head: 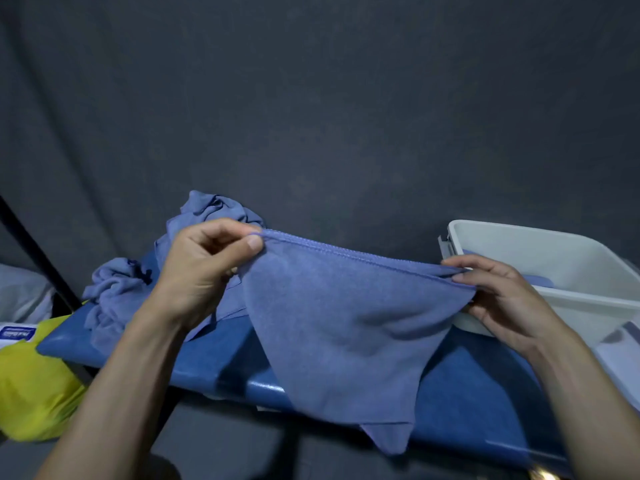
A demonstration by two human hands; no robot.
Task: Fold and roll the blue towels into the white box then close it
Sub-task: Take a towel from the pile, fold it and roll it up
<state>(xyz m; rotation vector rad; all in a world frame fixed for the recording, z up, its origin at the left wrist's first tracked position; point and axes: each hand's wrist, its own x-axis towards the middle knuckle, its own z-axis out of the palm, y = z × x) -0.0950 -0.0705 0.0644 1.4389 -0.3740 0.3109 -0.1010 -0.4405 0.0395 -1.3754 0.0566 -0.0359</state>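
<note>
**Towel Held Taut by Its Hem, Box Waiting on the Right**

The blue towel hung in the air above the blue table, stretched by its stitched top hem between both hands. That hem, the cloth's long axis here, ran left to right and sloped slightly down toward the right, while the rest of the fabric drooped below it to a point past the table's near edge. The left hand pinched one corner between thumb and curled fingers, held a little higher. The right hand pinched the other end, fingers folded over the hem, and sat just beside the near-left corner of the white box.

The box stood open at the table's right end, so the right hand was plainly the nearer one to it; something blue showed inside, though what exactly could not be told. Behind the left hand lay a pile of crumpled towels, still unfolded. A yellow package sat low at the left, off the table.

Judging from this, folding had only begun for this towel: it probably needed laying flat on the table, hem across, before being rolled rightward toward the box.
</note>
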